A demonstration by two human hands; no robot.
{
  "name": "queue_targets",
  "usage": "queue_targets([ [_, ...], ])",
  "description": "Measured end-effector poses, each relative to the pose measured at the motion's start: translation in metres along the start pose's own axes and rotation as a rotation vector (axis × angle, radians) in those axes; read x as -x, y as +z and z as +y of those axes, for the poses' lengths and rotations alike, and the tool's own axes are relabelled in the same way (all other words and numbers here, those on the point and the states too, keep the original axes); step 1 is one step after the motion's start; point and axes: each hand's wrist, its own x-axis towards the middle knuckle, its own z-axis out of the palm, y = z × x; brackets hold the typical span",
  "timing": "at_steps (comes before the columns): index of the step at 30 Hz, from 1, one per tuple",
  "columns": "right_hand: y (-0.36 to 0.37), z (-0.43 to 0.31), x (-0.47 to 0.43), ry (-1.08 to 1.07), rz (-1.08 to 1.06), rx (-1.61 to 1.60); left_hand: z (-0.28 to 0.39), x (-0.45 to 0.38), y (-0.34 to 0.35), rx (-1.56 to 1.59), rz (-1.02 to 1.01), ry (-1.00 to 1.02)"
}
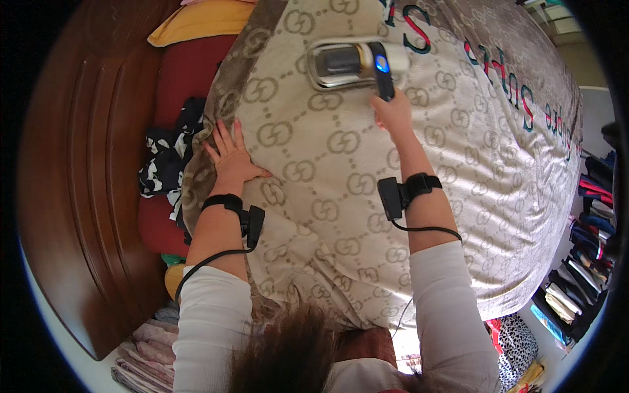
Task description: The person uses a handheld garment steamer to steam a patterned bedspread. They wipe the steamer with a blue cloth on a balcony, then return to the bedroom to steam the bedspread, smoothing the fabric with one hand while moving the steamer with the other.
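Note:
My right hand point(394, 114) grips the black handle of a handheld mattress vacuum point(339, 64), which has a clear dust cup and a lit blue button. The vacuum rests on a cream plush blanket point(324, 211) with a tan ring pattern and is slightly blurred. My left hand point(232, 159) presses flat on the blanket near its brown border, fingers spread, holding nothing. Black cased devices are strapped to both forearms, each with a cable. Beside the left hand lies a black-and-white cloth point(164, 157).
A dark wooden headboard point(93, 162) runs along the left, with red pillows point(191, 73) and a yellow pillow point(201, 22) against it. Stacked clothes point(575, 285) line the right side. Folded pink fabric point(147, 353) sits at the lower left. A spotted bag point(516, 344) stands at the lower right.

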Motion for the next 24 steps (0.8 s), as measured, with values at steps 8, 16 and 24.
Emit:
queue_targets([
  [8,-0.052,0.031,-0.034,0.073,0.174,0.143,0.014,-0.005,-0.007,-0.086,-0.092,-0.128],
  [16,-0.057,0.021,-0.022,0.147,-0.025,-0.050,0.023,-0.009,-0.008,-0.153,-0.109,-0.154],
  [24,-0.046,0.076,0.165,0.292,-0.078,-0.341,0.017,-0.001,-0.003,-0.153,0.029,-0.118],
])
